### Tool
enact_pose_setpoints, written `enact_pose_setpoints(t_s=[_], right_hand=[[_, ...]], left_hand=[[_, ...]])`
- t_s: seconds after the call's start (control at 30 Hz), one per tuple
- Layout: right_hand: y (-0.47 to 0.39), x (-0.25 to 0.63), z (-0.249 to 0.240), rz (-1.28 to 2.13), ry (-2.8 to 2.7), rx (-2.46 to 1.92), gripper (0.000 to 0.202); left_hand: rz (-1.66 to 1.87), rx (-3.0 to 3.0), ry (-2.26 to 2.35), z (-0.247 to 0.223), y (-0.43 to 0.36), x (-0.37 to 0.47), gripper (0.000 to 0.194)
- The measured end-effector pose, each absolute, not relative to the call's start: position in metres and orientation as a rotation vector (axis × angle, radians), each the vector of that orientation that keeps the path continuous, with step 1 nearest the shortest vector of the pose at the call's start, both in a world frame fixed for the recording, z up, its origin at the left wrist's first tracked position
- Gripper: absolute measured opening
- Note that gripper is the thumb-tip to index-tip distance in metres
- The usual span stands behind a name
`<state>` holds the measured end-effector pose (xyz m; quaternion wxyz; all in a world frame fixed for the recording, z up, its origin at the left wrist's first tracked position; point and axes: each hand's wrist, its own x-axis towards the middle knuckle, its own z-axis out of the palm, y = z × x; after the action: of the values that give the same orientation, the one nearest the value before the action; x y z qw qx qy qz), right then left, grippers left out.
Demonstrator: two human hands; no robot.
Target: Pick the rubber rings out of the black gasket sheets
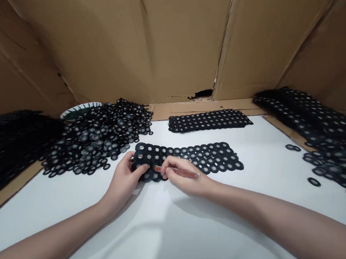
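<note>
A black sheet of joined ring-shaped discs (207, 153) lies on the white table in front of me. My left hand (128, 173) grips the sheet's left end, thumb on top and fingers at the edge. My right hand (184, 177) is closed around a slim reddish, see-through pen-like tool (187, 173). The tool's tip points left and meets the sheet close to my left thumb. Part of the sheet's lower middle is hidden behind my right hand.
Behind lies a second black sheet (210, 121). A heap of loose black rings (92, 139) sits at left by a patterned plate (81, 109), with a dark stack (8, 145) further left. More sheets (307, 111) and loose rings (336, 160) lie right. Cardboard walls (178, 47) enclose the table (141, 238).
</note>
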<state>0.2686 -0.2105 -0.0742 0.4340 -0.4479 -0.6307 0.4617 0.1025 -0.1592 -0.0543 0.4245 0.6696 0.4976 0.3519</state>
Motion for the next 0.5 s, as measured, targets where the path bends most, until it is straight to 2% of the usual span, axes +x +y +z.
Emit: enact_pose_setpoints(t_s=[0.13, 0.23, 0.5], right_hand=[[-0.211, 0.266, -0.074, 1.041, -1.623, -1.179, 0.013], [-0.211, 0.266, -0.072, 1.041, -1.586, -1.178, 0.014], [-0.207, 0.273, -0.073, 1.208, -1.216, -1.103, 0.014]], left_hand=[[0.891, 2.175, 1.342, -0.052, -0.167, 0.101, 0.012], [0.831, 2.336, 1.369, -0.05, -0.169, 0.099, 0.011], [0.798, 2.021, 1.294, -0.054, -0.156, 0.097, 0.013]])
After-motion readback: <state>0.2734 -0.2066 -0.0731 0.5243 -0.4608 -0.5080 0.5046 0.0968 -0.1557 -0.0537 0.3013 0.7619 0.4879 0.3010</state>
